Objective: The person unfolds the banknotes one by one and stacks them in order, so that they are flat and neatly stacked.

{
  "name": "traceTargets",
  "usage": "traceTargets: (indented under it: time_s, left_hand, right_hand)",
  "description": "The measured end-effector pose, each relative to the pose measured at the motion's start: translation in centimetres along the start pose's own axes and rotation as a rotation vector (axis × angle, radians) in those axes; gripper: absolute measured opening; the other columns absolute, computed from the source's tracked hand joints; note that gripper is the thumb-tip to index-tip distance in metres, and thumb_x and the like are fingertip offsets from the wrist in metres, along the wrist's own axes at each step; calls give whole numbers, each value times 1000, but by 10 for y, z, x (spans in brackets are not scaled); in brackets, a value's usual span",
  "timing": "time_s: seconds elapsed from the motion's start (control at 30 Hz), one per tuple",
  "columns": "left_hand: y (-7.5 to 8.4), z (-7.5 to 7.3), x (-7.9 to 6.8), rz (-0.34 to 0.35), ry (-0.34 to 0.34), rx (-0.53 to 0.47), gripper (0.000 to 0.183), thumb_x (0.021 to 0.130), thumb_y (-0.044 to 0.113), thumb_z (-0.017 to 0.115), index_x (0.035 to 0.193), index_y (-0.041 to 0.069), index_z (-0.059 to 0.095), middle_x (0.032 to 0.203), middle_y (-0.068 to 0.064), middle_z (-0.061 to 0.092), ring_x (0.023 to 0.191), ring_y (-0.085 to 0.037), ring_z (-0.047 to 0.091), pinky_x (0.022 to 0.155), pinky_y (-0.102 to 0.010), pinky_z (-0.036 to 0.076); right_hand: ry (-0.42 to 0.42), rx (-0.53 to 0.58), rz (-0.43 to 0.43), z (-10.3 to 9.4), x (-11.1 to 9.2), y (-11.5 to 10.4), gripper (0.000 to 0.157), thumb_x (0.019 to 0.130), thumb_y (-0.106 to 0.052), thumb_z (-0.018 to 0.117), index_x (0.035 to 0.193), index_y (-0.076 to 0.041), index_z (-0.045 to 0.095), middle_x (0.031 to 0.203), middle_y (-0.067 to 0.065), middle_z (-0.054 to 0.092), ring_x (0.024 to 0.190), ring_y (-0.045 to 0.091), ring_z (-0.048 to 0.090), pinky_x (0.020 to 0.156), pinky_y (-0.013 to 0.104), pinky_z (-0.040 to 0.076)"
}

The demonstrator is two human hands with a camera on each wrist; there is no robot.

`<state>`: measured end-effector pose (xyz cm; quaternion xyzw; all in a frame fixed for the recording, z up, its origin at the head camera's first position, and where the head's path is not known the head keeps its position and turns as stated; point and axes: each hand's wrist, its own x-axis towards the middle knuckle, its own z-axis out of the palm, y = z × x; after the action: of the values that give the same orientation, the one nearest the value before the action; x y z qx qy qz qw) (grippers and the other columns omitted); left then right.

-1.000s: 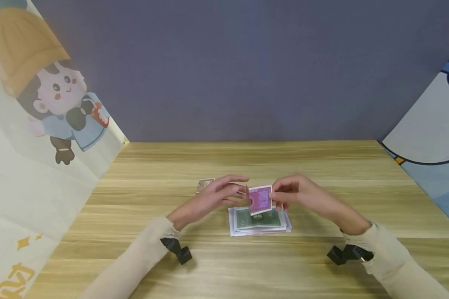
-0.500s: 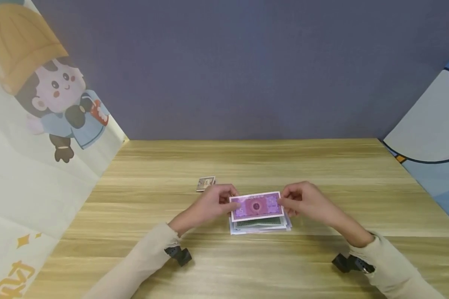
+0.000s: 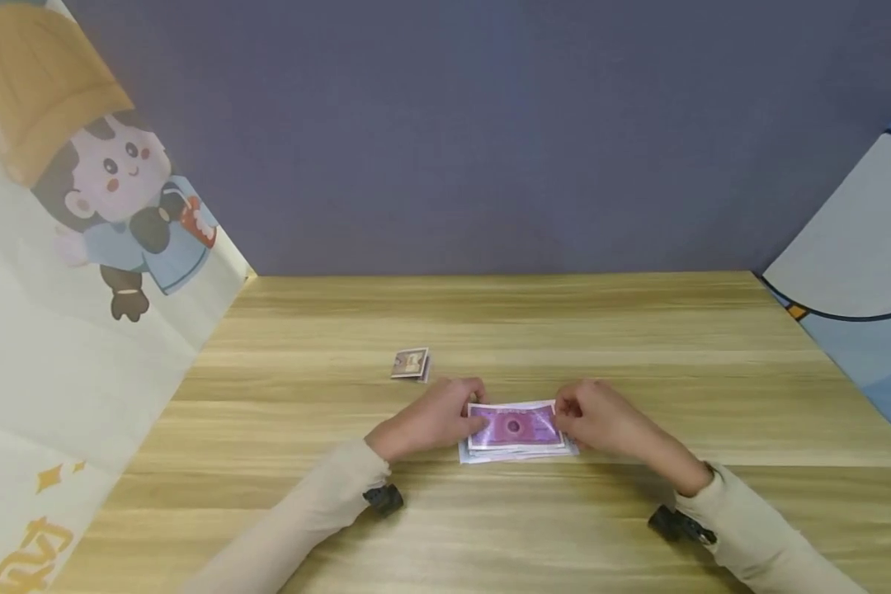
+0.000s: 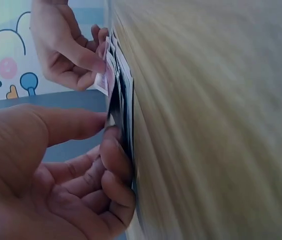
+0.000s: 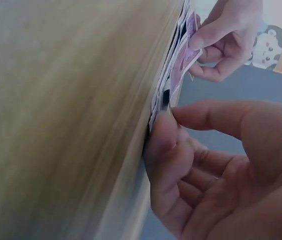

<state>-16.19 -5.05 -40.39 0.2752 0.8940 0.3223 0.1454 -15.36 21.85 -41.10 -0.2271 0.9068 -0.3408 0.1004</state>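
Observation:
A purple banknote (image 3: 516,426) marked like play money lies over a stack of notes (image 3: 483,456), whose pale edges show beneath it. My left hand (image 3: 445,415) pinches the note's left end between thumb and curled fingers. At the opposite end my right hand (image 3: 600,415) pinches it the same way. Seen edge-on in the left wrist view, the stack (image 4: 126,85) has gaps between its sheets, with the left fingertips right at its side. The right wrist view shows the purple note (image 5: 183,62) bowed slightly above the other sheets.
A small folded brown note (image 3: 411,364) lies on the wooden table (image 3: 327,322), beyond the left hand. A dark blue-grey panel (image 3: 490,140) rises behind the table. Cartoon-printed sheets (image 3: 37,346) flank both sides.
The purple note, earlier held up folded by the right hand, was spread open between both hands. It has since come down onto the stack, covering the green note.

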Motion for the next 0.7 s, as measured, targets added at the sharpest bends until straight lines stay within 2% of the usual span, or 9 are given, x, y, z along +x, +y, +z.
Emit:
traceTargets:
  time_s: [0.13, 0.23, 0.3, 0.37, 0.47, 0.6, 0.7]
  left_hand:
    - [5, 3, -1, -9, 8, 29, 16, 90, 12, 72, 102, 8, 62, 73, 2, 61, 53, -6, 49, 45, -22, 44]
    - [8, 6, -3, -13, 18, 82, 23, 88, 12, 73, 107, 6, 61, 77, 2, 61, 57, -7, 52, 49, -21, 47]
    - [11, 8, -4, -4, 25, 143, 27, 88, 14, 74, 110, 6, 60, 79, 2, 60, 61, -8, 54, 53, -21, 48]
    - [12, 11, -5, 20, 33, 212, 30, 88, 17, 74, 112, 6, 60, 79, 3, 59, 63, -8, 53, 55, -21, 47]
    - [15, 12, -8, 46, 39, 275, 31, 90, 20, 73, 114, 5, 59, 75, 4, 55, 60, -7, 50, 52, -20, 45]
    - [17, 11, -12, 38, 43, 335, 31, 92, 23, 71, 114, 5, 58, 67, 4, 51, 52, -7, 46, 43, -19, 41]
    - [19, 9, -14, 60, 53, 379, 29, 90, 22, 71, 111, 6, 58, 71, 2, 54, 56, -8, 48, 44, -19, 42]
  right_hand:
    - [77, -136, 15, 5, 0, -6, 22, 85, -12, 75, 71, -16, 58, 61, -6, 52, 50, 8, 44, 47, 25, 38]
    - [102, -114, -31, 8, 0, -11, 13, 83, -11, 78, 82, -14, 65, 65, -8, 57, 54, 7, 49, 49, 24, 42]
    - [65, -16, -112, 10, 1, -12, 12, 84, -7, 76, 94, -11, 71, 74, -6, 65, 63, 9, 59, 56, 25, 49]
    - [-15, 98, -186, 11, 2, -12, 21, 87, -6, 73, 107, -9, 73, 88, -2, 73, 78, 12, 67, 68, 26, 54]
    - [-149, 221, -238, 12, 2, -10, 28, 92, -8, 69, 120, -7, 70, 110, 2, 73, 100, 19, 68, 84, 30, 55]
    - [-210, 240, -236, 11, 1, -10, 30, 96, -13, 65, 126, -8, 67, 117, 2, 71, 108, 22, 66, 89, 30, 53]
    - [-220, 240, -236, 10, 1, -11, 30, 97, -13, 65, 127, -8, 66, 119, 3, 70, 109, 22, 65, 88, 30, 53]
